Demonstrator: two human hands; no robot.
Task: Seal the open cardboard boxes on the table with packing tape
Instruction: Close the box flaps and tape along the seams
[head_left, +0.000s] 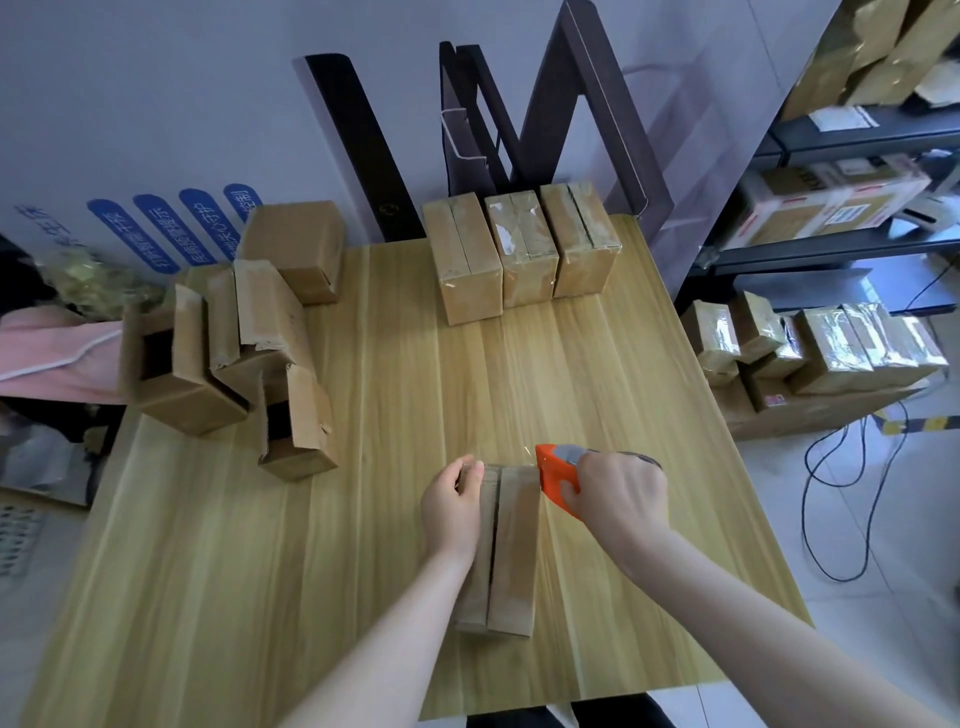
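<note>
1. Box in work (511, 551): one cardboard box with its flaps folded down and its centre seam running away from you. It lay mid-counter (363, 519), close to the front edge.
2. Your left hand (451, 506): its fingers were curled over the box's far left corner, gripping it in place.
3. Your right hand (621, 499): it was wrapped round the orange tape dispenser (558, 467), which sat at the box's far right end (whether tape was touching the cardboard could not be told).
4. Step, as judged: you were at the start of a tape run, and the seam showed as a dark gap, apparently unsealed. The next move likely called for setting tape over the seam's far end and drawing the dispenser toward you, with your left hand keeping the flaps shut.
5. Stock: three taped boxes (524, 249) stood in a row at the far edge. The open boxes (228, 353) were clustered at the left edge, flaps up.
6. Room: bare counter lay between the box and both groups. The front edge sat near the box's near end, so a pull had little run-out.
</note>
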